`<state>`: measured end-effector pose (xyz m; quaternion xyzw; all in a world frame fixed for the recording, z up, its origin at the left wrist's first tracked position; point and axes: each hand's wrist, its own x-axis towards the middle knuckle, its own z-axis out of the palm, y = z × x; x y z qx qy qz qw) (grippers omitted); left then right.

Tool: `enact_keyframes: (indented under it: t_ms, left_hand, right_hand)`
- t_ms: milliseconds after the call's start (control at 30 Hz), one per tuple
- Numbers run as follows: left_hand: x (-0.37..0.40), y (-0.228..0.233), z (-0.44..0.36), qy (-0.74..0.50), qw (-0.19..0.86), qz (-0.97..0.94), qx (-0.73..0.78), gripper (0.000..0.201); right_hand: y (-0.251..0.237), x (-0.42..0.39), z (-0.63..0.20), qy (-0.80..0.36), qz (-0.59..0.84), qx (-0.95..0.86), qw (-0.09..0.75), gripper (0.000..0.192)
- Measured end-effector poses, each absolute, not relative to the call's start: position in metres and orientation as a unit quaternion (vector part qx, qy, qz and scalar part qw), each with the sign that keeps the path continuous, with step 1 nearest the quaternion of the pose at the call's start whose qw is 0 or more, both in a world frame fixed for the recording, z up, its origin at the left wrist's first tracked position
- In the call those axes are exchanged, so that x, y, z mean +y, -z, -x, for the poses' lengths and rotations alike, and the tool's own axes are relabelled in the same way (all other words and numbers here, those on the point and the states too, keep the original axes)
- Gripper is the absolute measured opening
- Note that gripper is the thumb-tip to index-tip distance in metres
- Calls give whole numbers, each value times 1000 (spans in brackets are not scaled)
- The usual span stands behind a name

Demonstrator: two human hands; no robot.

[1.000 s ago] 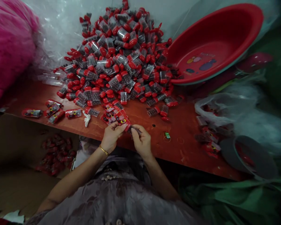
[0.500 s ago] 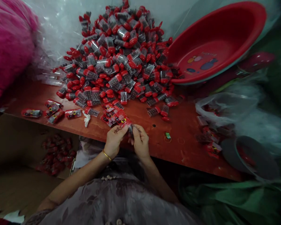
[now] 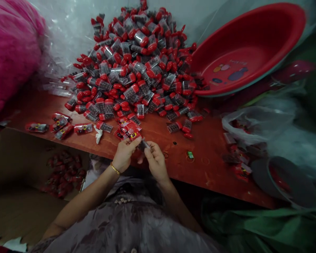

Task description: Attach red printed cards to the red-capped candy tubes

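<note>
My left hand (image 3: 124, 154), with a gold bangle at its wrist, is closed in a pinch on a small clear plastic container (image 3: 143, 145) with dark contents. My right hand (image 3: 156, 160) grips the other end of it, thumb and fingers pressed together. Fingers cover much of the container. Red printed plastic sleeves (image 3: 129, 129) lie in a loose stack just beyond the left fingertips; whether the left hand also pinches one, I cannot tell. Behind them rises a large heap of red-capped clear containers (image 3: 131, 93).
Several wrapped packs (image 3: 83, 128) and a crumpled white scrap (image 3: 98, 135) lie on the left of the reddish table (image 3: 200, 175). A red basin (image 3: 242, 52) leans at back right. On the right are a plastic bag (image 3: 258, 123) and a grey tub (image 3: 292, 179). A box at lower left holds packs (image 3: 65, 172).
Both hands have shifted slightly, and more of the clear container shows between them. The red sleeve that reached to the fingers now shows mostly beyond the left thumb. The view moved a little.
</note>
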<state>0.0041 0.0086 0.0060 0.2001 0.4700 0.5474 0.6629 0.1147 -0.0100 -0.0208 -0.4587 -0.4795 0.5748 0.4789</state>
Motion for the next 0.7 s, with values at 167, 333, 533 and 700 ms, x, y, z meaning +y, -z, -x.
enact_keyframes:
  t_ms: [167, 333, 533, 700]
  left_hand:
    - [3, -4, -4, -508, 716, -214, 430, 37]
    - [-13, -1, 16, -456, 759, -154, 439, 32]
    - [-47, 14, 120, -541, 628, 10, 559, 10]
    - [-91, 56, 210, -657, 422, 192, 595, 25]
  right_hand:
    - [26, -7, -116, -550, 496, -471, 480, 30]
    - [29, 9, -115, -415, 517, -612, 431, 34]
    - [32, 72, -172, -39, 683, -667, 295, 46]
    - [55, 81, -178, -1, 679, -714, 171, 52]
